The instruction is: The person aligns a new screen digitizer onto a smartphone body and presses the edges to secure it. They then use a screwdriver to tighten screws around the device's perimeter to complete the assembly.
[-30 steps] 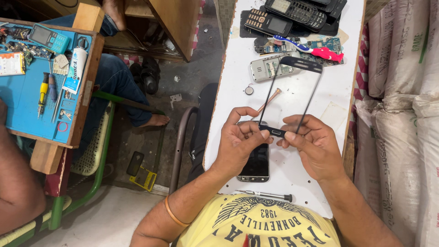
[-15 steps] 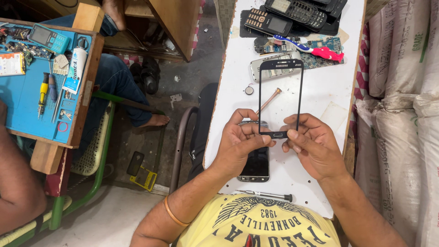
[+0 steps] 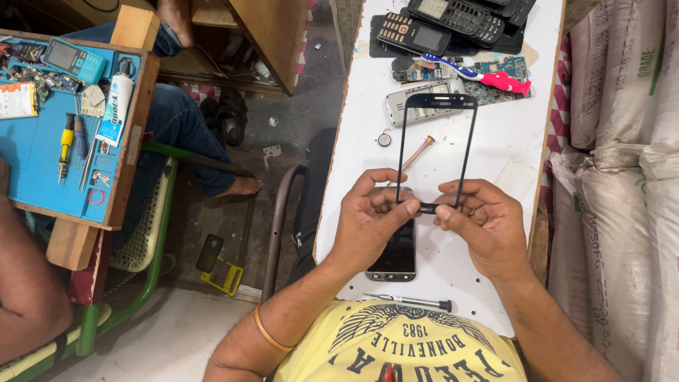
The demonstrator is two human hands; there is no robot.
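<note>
A clear phone front glass with a black border [image 3: 437, 102] stands upright over the white table [image 3: 495, 152]. My left hand [image 3: 368, 219] and my right hand [image 3: 484, 226] both pinch its bottom edge. Under my left hand a black smartphone [image 3: 396, 258] lies flat with its screen up. A thin screwdriver [image 3: 410, 302] rests near the table's front edge, close to my chest.
Several old keypad phones [image 3: 442, 18], a circuit board [image 3: 506, 67], a toothbrush [image 3: 474, 73], a silver phone [image 3: 407, 106] and a copper-coloured stick [image 3: 414, 154] lie at the table's far end. Stacked sacks [image 3: 622, 177] line the right. A blue work mat with tools [image 3: 49, 127] and another person's arm [image 3: 25, 297] are at left.
Both hands have tilted the glass from leaning right to upright and squared to the camera. The hands stay at the same spot on the table.
</note>
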